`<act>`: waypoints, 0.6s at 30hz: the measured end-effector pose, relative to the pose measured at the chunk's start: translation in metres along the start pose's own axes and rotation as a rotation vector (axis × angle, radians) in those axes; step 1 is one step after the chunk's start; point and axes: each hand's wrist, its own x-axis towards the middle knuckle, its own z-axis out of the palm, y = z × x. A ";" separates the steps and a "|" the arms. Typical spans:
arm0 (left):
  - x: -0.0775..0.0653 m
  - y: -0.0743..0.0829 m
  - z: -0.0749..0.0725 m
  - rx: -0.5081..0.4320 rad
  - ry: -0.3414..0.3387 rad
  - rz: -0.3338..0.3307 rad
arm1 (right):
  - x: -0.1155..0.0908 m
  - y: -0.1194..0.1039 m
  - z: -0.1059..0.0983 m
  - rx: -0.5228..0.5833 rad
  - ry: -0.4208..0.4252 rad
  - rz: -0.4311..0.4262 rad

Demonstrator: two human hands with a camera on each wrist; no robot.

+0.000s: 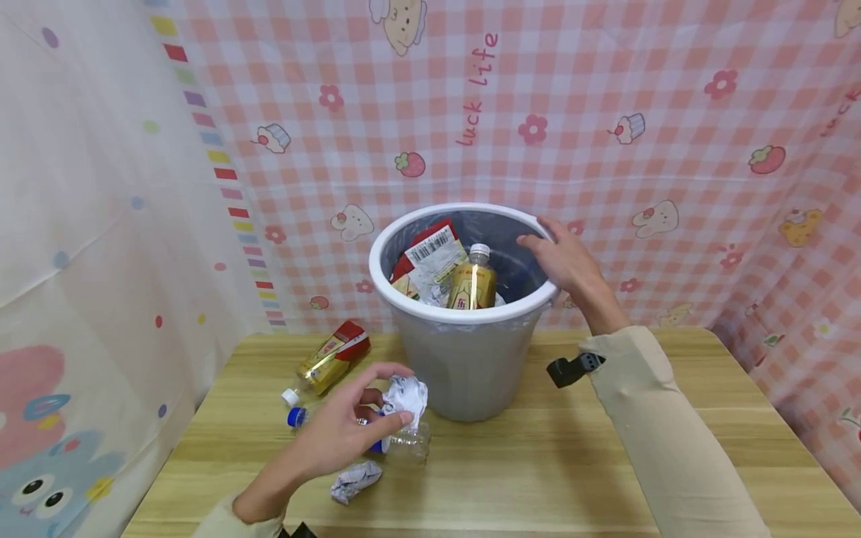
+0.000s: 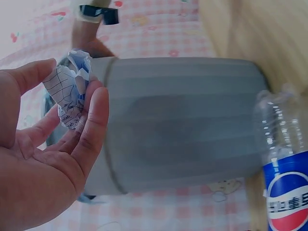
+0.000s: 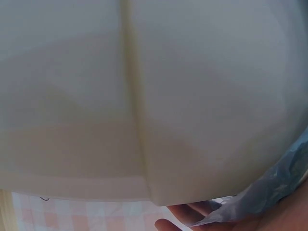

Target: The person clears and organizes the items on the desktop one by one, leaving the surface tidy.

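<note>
My left hand (image 1: 346, 422) pinches a crumpled ball of white paper (image 1: 406, 400) above the table, in front of the trash can. In the left wrist view, the paper ball (image 2: 72, 91) shows grid lines and print between thumb and fingers. My right hand (image 1: 565, 258) grips the white rim of the grey trash can (image 1: 464, 366) at its right side. Inside the lined can lie a yellow-labelled bottle (image 1: 474, 284) with a white cap and a red carton with a barcode (image 1: 430, 250). In the right wrist view the can wall fills most of the picture, with fingers (image 3: 183, 216) at the bottom edge.
Left of the can lies another yellow-labelled bottle (image 1: 329, 359). A clear Pepsi bottle (image 1: 410, 442) with a blue cap lies under my left hand. Nearer me is a second crumpled paper (image 1: 355, 480). A patterned cloth (image 1: 511, 97) hangs behind the wooden table (image 1: 538, 478).
</note>
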 end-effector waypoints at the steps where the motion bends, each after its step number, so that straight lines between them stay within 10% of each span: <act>1: 0.001 0.002 -0.002 0.002 0.010 0.003 | 0.000 0.000 0.000 0.001 -0.001 0.001; 18: 0.011 0.030 -0.028 -0.059 0.072 0.015 | -0.001 0.000 0.000 0.003 -0.012 0.010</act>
